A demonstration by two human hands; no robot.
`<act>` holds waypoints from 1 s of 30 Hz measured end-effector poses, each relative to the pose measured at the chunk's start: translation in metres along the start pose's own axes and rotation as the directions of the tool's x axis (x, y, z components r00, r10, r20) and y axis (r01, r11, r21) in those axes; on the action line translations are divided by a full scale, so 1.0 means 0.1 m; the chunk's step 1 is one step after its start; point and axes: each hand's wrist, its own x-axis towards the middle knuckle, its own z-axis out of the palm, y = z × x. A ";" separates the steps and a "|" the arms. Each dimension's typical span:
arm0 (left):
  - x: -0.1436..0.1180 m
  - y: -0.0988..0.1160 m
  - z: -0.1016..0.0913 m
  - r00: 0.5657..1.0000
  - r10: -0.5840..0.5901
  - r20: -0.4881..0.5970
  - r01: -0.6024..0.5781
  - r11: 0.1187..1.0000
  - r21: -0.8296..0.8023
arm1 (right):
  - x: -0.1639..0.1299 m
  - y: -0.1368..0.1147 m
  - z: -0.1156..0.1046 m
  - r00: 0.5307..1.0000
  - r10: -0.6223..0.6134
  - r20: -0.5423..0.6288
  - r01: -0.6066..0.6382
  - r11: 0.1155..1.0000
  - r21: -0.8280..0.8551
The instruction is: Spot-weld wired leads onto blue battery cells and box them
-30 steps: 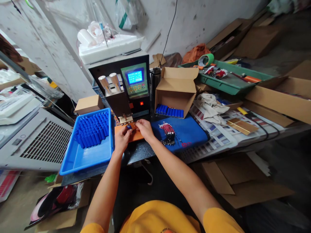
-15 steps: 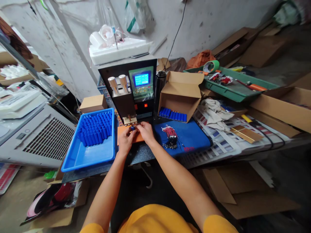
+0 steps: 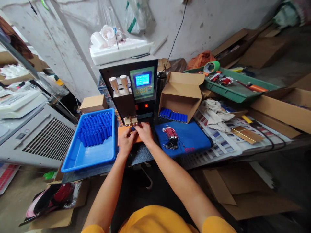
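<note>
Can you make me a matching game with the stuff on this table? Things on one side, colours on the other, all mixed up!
Things:
1. tray
2. open box
3. tape roll
4. shirt

Colours:
a. green
b. yellow
c. blue
d. brown

Pairs: 1-c, 2-d, 3-a, 4-b

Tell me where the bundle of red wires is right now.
In the head view, the bundle of red wires lies on the blue mat, just right of the right hand and in front of the open cardboard box.
</note>
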 end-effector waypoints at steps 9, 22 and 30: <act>-0.01 0.04 0.00 1.000 0.014 -0.005 -0.014 1.000 0.006 | -0.02 -0.03 -0.01 1.000 -0.010 0.002 0.010 0.999 -0.034; -0.01 -0.02 0.01 1.000 0.010 -0.005 -0.010 1.000 -0.013 | -0.03 -0.02 -0.02 1.000 -0.009 0.012 0.009 0.999 -0.045; -0.01 0.03 -0.01 1.000 -0.008 0.020 0.007 0.999 0.047 | -0.02 0.01 -0.03 0.999 -0.032 0.044 0.036 0.994 -0.104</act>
